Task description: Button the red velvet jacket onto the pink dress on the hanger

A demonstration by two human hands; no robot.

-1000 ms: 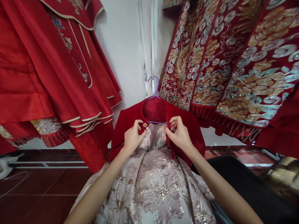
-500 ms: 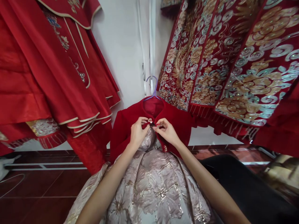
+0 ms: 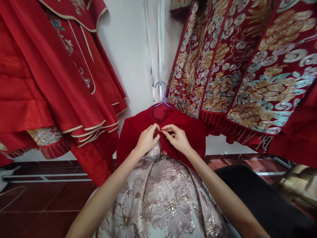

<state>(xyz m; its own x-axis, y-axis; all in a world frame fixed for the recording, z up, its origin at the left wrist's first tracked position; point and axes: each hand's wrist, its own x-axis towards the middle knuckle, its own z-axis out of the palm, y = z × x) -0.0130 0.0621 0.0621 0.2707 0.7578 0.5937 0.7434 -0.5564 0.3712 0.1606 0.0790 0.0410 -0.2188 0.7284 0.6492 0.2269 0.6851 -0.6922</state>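
Note:
A short red velvet jacket hangs on a purple hanger over a pale pink and gold floral brocade dress. My left hand pinches the jacket's left front edge at the collar. My right hand pinches the right front edge, fingertips meeting those of the left hand. The two edges are drawn together at the neck. A small jewelled button shows just below the hands.
Red satin robes with cream trim hang at the left. Heavily embroidered red, gold and silver panels hang at the right. A white wall with hanging straps is behind; dark red floor tiles below, and a dark object at lower right.
My hands have brought the jacket's two open front edges together at the collar, covering the dress bodice. The view has shifted slightly.

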